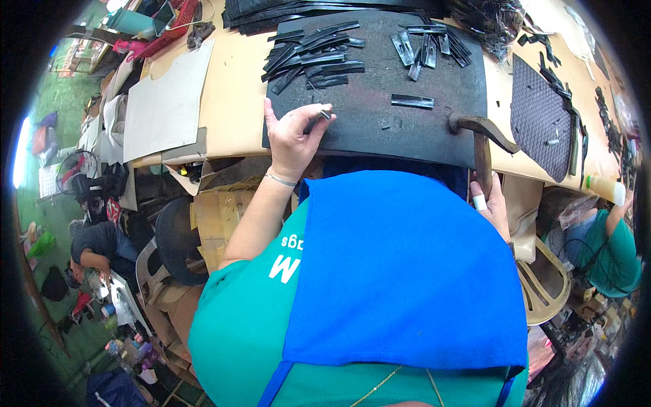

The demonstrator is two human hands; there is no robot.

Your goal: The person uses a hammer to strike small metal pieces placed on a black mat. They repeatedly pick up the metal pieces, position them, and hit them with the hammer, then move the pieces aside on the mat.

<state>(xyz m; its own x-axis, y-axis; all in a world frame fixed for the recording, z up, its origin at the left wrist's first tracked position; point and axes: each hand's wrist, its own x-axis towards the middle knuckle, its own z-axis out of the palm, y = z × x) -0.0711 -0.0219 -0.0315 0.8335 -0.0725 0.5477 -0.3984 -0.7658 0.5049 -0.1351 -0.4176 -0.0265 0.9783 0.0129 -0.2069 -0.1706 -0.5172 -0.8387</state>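
My left hand (295,136) is raised at the left side of the black mat (434,139), pinching a small dark piece (325,114) between thumb and forefinger. My right hand (490,207), with a white wrap on one finger, grips the wooden handle of a hammer (483,126) at the mat's front-right edge; the metal head sits over the mat. A pile of black strips (319,57) lies at the back left of the mat, and another pile of glossy strips (424,47) at the back right. One single strip (411,101) lies apart near the middle.
The tan tabletop (230,122) carries a pale sheet (163,102), a quilted dark panel (536,115), a bottle (603,188) and more scraps. A black chair (176,237) stands left of me. Other people (607,251) are at either side, including one in dark clothing (95,247).
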